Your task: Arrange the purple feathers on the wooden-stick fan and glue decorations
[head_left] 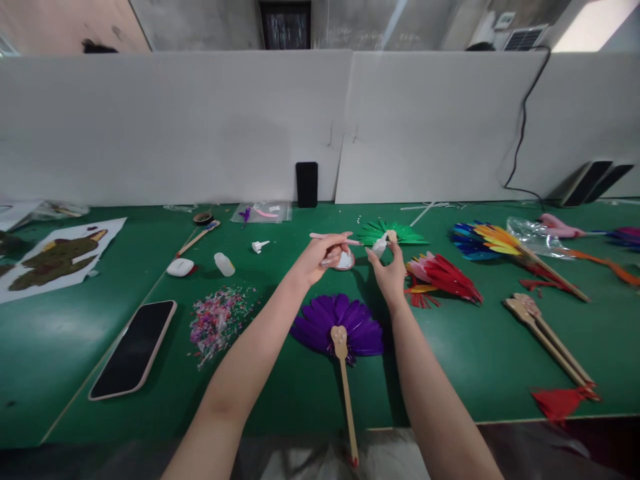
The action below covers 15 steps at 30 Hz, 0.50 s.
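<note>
My left hand (324, 257) is closed around a thin pink stick (336, 239), a pen-like tool whose tip points right. In my right hand (389, 267) is a small white squeeze bottle (380, 246), its nozzle tilted up. Just under my left hand sits a small round dish (345, 260) with something white in it. Nearer to me, between my forearms, lies a purple feather fan (341, 320) with a wooden handle and small pale beads on its heart-shaped head. Behind my right hand a green feather fan (410, 235) is partly covered.
Colourful sequins or beads (220, 320) are spread at left, beside a phone (134, 350). A small bottle (224, 265) and white case (180, 267) lie behind them. Red (450, 277) and multicoloured fans (493, 240) plus wooden handles (547, 340) lie at right. White panels (200, 127) stand behind.
</note>
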### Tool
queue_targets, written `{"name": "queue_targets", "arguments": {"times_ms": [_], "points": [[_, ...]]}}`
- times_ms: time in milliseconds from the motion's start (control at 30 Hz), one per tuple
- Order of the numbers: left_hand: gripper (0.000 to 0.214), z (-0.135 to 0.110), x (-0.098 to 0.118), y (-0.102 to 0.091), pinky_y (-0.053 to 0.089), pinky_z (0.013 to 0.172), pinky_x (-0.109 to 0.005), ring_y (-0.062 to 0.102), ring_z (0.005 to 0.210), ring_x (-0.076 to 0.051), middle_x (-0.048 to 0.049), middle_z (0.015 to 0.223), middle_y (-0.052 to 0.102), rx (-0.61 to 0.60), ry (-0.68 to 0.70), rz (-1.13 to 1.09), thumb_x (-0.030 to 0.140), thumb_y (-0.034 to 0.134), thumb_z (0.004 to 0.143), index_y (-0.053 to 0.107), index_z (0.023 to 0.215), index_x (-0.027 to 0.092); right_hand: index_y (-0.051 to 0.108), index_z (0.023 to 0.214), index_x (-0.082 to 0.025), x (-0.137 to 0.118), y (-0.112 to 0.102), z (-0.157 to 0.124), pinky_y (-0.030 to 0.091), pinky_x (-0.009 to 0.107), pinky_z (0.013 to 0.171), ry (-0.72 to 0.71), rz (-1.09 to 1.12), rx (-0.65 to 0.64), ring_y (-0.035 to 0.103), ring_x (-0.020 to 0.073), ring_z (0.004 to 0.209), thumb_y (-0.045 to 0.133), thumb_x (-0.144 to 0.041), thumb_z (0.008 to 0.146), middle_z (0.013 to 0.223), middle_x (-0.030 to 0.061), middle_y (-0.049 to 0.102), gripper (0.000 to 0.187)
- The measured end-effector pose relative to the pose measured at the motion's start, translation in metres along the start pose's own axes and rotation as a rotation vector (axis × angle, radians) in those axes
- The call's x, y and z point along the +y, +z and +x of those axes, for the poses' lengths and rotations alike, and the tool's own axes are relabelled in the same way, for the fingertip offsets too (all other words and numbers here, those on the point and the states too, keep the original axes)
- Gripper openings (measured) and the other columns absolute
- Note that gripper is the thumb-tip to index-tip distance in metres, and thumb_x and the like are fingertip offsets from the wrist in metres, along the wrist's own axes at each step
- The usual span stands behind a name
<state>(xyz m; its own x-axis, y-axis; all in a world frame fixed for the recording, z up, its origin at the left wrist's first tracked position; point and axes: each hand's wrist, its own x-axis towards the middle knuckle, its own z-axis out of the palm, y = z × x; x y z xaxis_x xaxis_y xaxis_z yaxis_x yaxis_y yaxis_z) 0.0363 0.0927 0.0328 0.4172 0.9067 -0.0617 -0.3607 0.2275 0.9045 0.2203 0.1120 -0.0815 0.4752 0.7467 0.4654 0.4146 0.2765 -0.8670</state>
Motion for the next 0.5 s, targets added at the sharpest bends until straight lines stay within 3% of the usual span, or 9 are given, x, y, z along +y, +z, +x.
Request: {"name": "queue_targets", "arguments": {"times_ms": [133, 233, 367, 500], "points": [[0.036, -0.002, 0.001, 0.007, 0.017, 0.035, -0.017, 0.024, 0.028, 0.000, 0.0066, 0.033, 0.032, 0.015, -0.011, -0.067, 0.016, 0.049, 0.086, 0.059, 0.052, 0.009, 0.058, 0.112, -0.014, 0.016, 0.008, 0.001, 0.047, 0.047, 0.089, 0.048, 0.041, -0.100, 0.060, 0.0247, 0.101, 0.064, -0.034, 0.084, 0.113, 0.0105, 0.061, 0.035], [0.036, -0.004, 0.002, 0.011, 0.014, 0.033, -0.016, 0.021, 0.028, 0.000, 0.0072, 0.033, 0.032, 0.055, -0.004, -0.140, 0.015, 0.049, 0.086, 0.058, 0.052, 0.009, 0.056, 0.116, -0.015, 0.010, 0.006, 0.002, 0.052, 0.041, 0.080, 0.081, 0.104, -0.162, 0.061, 0.0203, 0.095, 0.056, -0.030, 0.091, 0.114, 0.0078, 0.060, 0.029], [0.034, -0.015, 0.004, 0.013, 0.013, 0.033, -0.016, 0.019, 0.028, 0.000, 0.0090, 0.034, 0.028, 0.113, 0.020, -0.271, 0.016, 0.051, 0.086, 0.054, 0.052, 0.010, 0.058, 0.110, -0.014, -0.027, -0.003, 0.006, 0.055, 0.034, 0.068, 0.109, 0.197, -0.276, 0.064, 0.0159, 0.078, 0.056, -0.036, 0.090, 0.100, 0.0061, 0.064, 0.030], [0.033, -0.034, -0.001, 0.009, 0.014, 0.032, -0.016, 0.020, 0.029, 0.000, 0.0096, 0.037, 0.026, 0.152, 0.047, -0.411, 0.019, 0.052, 0.086, 0.055, 0.055, 0.010, 0.064, 0.102, -0.016, -0.086, -0.019, 0.016, 0.047, 0.027, 0.043, 0.119, 0.262, -0.419, 0.061, 0.0153, 0.053, 0.054, -0.058, 0.081, 0.079, 0.0040, 0.067, 0.048]]}}
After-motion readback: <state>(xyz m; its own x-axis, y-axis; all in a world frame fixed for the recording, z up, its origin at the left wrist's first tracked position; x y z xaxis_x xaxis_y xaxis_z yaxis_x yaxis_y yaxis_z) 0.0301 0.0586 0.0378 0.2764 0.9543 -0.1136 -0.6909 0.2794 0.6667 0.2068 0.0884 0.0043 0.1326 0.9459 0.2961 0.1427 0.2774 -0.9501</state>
